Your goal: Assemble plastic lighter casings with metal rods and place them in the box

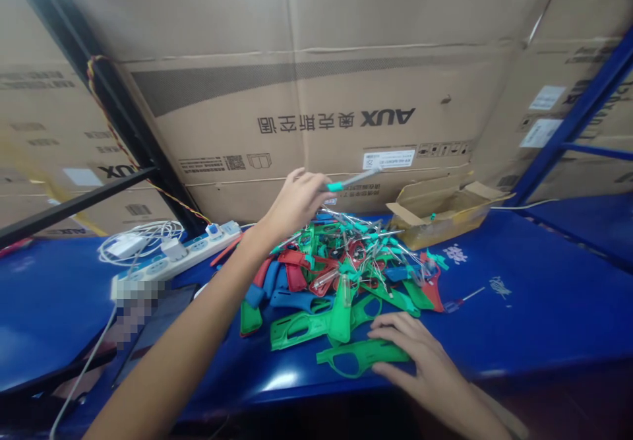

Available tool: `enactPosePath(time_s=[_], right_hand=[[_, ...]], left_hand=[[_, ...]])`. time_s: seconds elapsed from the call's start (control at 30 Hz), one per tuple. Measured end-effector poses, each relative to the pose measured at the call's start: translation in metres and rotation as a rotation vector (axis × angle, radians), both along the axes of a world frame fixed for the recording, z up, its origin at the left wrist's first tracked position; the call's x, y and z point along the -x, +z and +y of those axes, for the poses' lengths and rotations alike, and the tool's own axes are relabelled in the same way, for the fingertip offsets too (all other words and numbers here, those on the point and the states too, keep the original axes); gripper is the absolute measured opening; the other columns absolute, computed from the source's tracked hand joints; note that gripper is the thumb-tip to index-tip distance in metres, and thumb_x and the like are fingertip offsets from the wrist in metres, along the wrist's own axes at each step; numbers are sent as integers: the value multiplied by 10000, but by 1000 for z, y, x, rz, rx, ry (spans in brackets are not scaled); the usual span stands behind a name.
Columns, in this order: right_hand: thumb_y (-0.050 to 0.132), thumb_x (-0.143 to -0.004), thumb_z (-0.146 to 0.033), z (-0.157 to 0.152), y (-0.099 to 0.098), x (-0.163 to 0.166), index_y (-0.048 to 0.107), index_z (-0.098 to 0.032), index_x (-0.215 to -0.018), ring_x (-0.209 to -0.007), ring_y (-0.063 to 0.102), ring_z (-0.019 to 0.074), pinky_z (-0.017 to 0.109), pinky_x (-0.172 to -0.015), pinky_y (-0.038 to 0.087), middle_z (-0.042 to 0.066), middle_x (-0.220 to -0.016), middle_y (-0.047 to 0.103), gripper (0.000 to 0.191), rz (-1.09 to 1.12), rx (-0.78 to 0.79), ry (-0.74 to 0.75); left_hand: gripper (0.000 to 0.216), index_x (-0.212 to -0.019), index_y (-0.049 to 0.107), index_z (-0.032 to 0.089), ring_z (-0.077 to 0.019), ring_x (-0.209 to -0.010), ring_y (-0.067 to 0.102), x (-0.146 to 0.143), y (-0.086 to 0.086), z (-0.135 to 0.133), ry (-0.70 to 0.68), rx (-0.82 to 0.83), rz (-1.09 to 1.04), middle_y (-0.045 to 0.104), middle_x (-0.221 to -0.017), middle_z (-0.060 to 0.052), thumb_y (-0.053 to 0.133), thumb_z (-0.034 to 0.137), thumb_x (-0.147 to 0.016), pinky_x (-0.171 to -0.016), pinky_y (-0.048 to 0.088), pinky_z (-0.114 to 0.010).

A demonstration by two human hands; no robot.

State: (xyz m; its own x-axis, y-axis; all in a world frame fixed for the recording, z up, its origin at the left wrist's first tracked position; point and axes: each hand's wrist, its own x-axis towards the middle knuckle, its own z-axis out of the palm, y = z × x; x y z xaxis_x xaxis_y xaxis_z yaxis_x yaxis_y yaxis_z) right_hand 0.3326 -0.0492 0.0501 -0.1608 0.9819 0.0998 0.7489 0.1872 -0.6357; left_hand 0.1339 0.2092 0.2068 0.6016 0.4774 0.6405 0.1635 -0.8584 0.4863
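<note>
A heap of green, red and blue plastic handle shells and thin metal rods (341, 268) lies on the blue table (544, 308). My left hand (295, 202) is raised above the heap, pinched on a thin metal rod with a teal collar (353, 180) that points right. My right hand (420, 354) rests on the table at the near edge, fingers closed on a green handle shell (353, 355) that lies flat. More green shells (306, 324) lie just behind it.
A small open cardboard box (445, 212) stands at the back right of the heap. A white power strip with plugs and coiled cables (168, 255) sits at the left. Large AUX cartons (316, 97) form the wall behind. A small screwdriver (462, 300) lies to the right.
</note>
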Motion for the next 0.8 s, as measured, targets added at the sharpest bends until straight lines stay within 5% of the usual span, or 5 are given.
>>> enactPosePath(time_s=[0.17,0.37,0.53,0.67,0.8], right_hand=[[638,-982,-464,1,-1,1,686,-365,-1233,-1290,574,287,509,-1096,458,51,-1339,640,274,-2,-11,-9],[630,-972,-533,4,-4,-8,697,-377,-1235,-1295,584,279,503,-1114,463,44,-1352,647,313,37,16,36],[594,-1007,-491,17,16,-12,716,-314,-1156,-1174,666,232,388,-1035,537,38,-1229,713,262,175,-27,14],[550,-1037,-448,66,52,4,664,-287,-1229,-1008,713,212,357,-869,597,47,-1134,734,276,99,-320,-38],[596,-1013,-374,139,71,29,603,-230,-1360,-1248,639,276,464,-1041,529,120,-1348,664,375,-43,-463,-32]], left_hand=[[182,-979,528,226,-250,-957,743,7,1,-12,-31,286,-312,794,-1040,-115,515,401,-1025,-836,551,-409],[234,-877,457,230,-208,-862,764,5,7,-22,-110,668,-690,802,-1105,-123,597,372,-998,-828,563,-381],[233,-873,446,230,-188,-830,772,8,6,-19,-107,690,-756,809,-1087,-94,591,349,-1012,-814,553,-348],[266,-889,444,232,-211,-890,772,10,-14,-18,-46,657,-673,804,-1137,-109,577,425,-1015,-759,548,-336],[309,-882,478,227,-239,-1025,728,13,-39,-26,-15,634,-615,800,-1153,-135,610,483,-995,-888,537,-384]])
